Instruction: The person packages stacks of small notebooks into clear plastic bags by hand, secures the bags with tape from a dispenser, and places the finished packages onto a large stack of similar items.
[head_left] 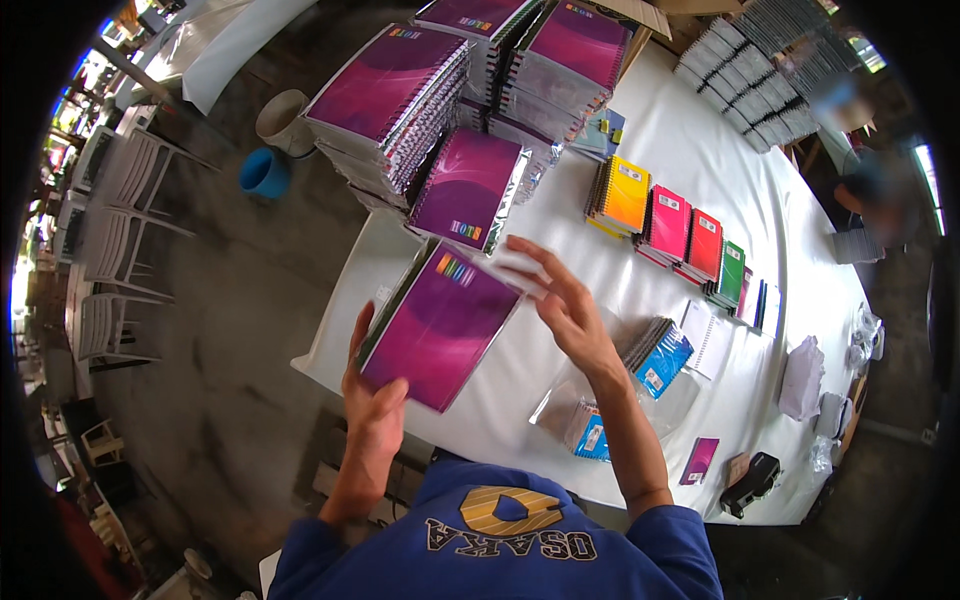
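Observation:
My left hand (376,410) grips a purple spiral notebook (440,325) by its near left edge, thumb on the cover and fingers along the side. The notebook is tilted above the table's front edge, and its rim shines like clear plastic. My right hand (565,305) is by its far right corner, fingers apart and slightly blurred; I cannot tell whether the fingertips touch it. Just beyond lies a similar purple notebook (468,187) in shiny clear wrap. Behind that rise tall stacks of purple notebooks (385,85).
The white-covered table (640,100) holds yellow notebooks (620,195), pink notebooks (664,225), red notebooks (703,245) and green notebooks (729,272) in piles. Blue notebooks (660,360) and clear plastic are by my right forearm. A blue bucket (264,174) stands on the floor at left.

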